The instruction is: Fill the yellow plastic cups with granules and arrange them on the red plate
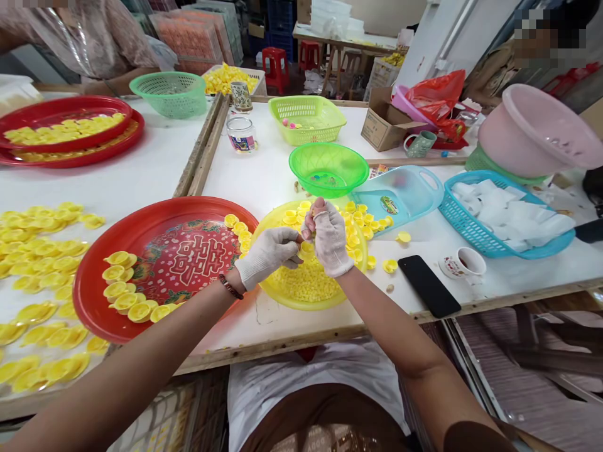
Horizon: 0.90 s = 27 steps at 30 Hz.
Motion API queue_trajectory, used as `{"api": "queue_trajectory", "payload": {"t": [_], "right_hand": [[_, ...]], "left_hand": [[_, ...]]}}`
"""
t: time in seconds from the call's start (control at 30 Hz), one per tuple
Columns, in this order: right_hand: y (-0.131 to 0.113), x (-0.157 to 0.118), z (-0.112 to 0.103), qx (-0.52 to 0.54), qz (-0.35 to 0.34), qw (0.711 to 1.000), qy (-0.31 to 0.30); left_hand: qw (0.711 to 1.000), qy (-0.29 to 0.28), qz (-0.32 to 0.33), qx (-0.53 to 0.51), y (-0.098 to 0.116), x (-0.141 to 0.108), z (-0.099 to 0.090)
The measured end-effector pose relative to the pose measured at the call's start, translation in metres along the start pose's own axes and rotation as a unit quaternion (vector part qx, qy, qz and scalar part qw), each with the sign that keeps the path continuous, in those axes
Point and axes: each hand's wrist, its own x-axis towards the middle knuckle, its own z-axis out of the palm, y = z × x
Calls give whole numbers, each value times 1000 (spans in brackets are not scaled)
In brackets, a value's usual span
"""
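Observation:
My left hand (272,254) wears a white glove and is closed, its fingertips pinched over a yellow basin (269,292); what they hold is too small to name. Beside it, my right hand (326,237), in a glove with bare fingertips, is raised with fingers curled together around something hidden. Small yellow pieces (306,284) and yellow cup-shaped parts (353,238) fill the basin below both hands. To the left, a red patterned tray (164,251) bears a curved row of yellow cup-shaped parts (126,300) along its rim.
Beyond the basin are a green bowl (328,169) and a light blue tray (409,194). On the right lie a black phone (428,285), a cup (464,263) and a blue basket (494,248). More yellow parts (42,251) cover the left table. Two other people are nearby.

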Motion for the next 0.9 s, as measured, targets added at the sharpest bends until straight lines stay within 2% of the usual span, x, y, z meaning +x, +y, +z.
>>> {"api": "queue_trajectory", "payload": {"t": [0.27,0.4,0.47,0.53,0.63,0.73,0.8,0.9], "right_hand": [[-10,-4,2,-25,0,1000,6],[-14,-7,-2,-52,13,998,18],[-16,-10,-8,-96,16,995,6],[-17,-14,-13,-187,3,982,-20],[-18,-20,-18,-337,-49,936,-90],[-18,-22,-21,-397,-82,906,-120],[-17,-22,-22,-385,-71,915,-96],[-18,-20,-20,-286,-4,956,-68]], "left_hand": [[993,-68,7,-99,-5,-8,-4],[995,-23,16,-95,-7,-11,-10],[994,-1,21,-103,-9,-12,-14],[994,8,26,-109,-10,-13,-16],[994,10,26,-109,-11,-12,-16],[993,20,23,-113,-11,-11,-15],[993,27,22,-115,-11,-11,-15],[995,33,26,-93,-11,-12,-17]]}}
